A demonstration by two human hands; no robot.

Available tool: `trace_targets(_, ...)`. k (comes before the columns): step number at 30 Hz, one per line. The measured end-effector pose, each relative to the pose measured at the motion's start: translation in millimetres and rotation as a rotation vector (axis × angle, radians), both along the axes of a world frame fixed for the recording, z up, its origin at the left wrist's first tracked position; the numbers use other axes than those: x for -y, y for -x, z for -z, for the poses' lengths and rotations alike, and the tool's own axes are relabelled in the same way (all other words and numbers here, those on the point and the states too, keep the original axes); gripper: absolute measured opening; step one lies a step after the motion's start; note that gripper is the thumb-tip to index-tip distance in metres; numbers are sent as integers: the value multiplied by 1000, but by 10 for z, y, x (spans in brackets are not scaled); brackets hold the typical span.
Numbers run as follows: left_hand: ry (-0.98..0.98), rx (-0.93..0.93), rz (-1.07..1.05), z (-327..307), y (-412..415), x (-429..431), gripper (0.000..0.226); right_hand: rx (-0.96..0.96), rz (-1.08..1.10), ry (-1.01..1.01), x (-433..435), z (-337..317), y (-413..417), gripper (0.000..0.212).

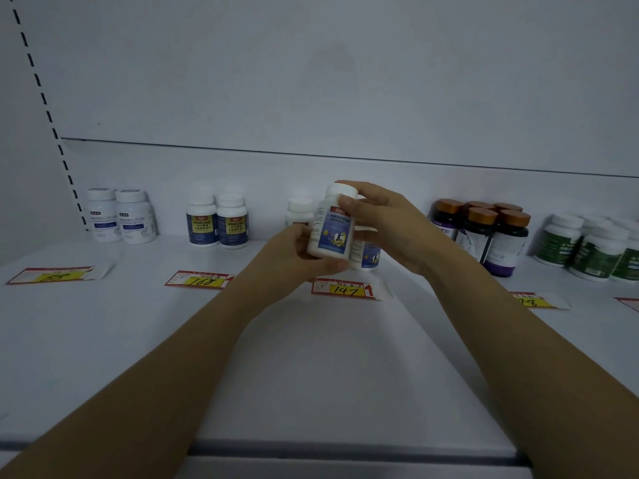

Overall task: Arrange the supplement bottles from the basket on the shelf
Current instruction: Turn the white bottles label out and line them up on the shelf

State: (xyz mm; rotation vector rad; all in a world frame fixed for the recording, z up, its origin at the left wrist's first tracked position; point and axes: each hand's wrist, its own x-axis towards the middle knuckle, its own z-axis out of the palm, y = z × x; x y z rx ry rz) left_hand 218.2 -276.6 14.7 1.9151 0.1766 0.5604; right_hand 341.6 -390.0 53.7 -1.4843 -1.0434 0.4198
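While the right hand (383, 223) covers much of what stands behind it, only a strip of a second like-labelled bottle (367, 254) shows below its palm. The small print on every label is too blurred to read. At the right edge the green-labelled bottles (587, 247) are cut off by the frame, and both forearms run out of the bottom of the view.

The supplement bottle (332, 226) is white plastic with a white screw cap. Its blue label has a red band at the top and a dark figure on a yellow patch. It is held up off the white shelf (311, 357), tilted slightly with its cap leaning right, just above the price tag marked 147 (345, 289).

The left hand (294, 254) grips the bottle's lower body, with the fingers wrapped round the left side and the thumb curled under the base. The right hand pinches the top: its thumb lies on the shoulder just under the cap, and its fingers bend over the cap's far side. A white-capped bottle (300, 210) stands at the back of the shelf, just left of the held one. Dark bottles with copper caps (484, 229) stand to the right, and blue-and-yellow-labelled bottles (218, 221) to the left.
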Motion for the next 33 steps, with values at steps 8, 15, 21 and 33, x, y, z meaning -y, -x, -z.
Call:
trace_targets(8,-9,-79,-12,27,-34,-7,35,17,33,52,1,13,-20,12)
trace_targets(15,-82,5,-90,45,-16,-63,38,68,12,26,28,-56,26,34)
trace_targets(21,-423,303,-459,74,-38,-214,55,412,33,-193,2,-81,251,47)
trace_targets(33,-561,577,-568,53,26,-263,51,808,110,-383,-59,49,378,50)
